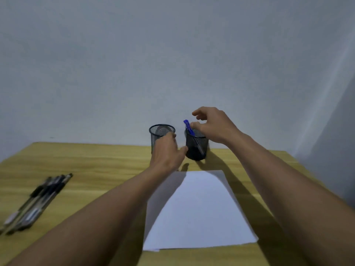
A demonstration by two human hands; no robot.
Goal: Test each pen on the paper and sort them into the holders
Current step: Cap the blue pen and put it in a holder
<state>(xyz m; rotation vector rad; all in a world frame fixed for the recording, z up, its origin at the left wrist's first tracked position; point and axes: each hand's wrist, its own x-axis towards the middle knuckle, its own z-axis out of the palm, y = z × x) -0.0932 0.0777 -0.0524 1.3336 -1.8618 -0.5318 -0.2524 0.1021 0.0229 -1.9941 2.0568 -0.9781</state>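
Nearest the camera, the paper [199, 210] is lying flat on the desk [107, 166], with no marks readable on it. To the left, a bundle of pens [36, 200] is lying side by side near the desk edge, well apart from both hands.

Farther back, the left hand [167, 152] is being held against the near side of the left holder [161, 131], its grip loosely curled with the thumb reaching toward the right holder [196, 144]; whether the left holder is actually being clasped cannot be told, as the fingers are hidden.

Beyond that, the blue pen [189, 128] is standing tilted inside the right holder, cap end sticking above the rim. The right hand [213, 124] is being held just over it, grip parted, fingertips just beside the cap; nothing is being held.

By judgement, the sorting step for this pen is being finished. Next, a pen from the bundle would need picking up and trying on the paper.
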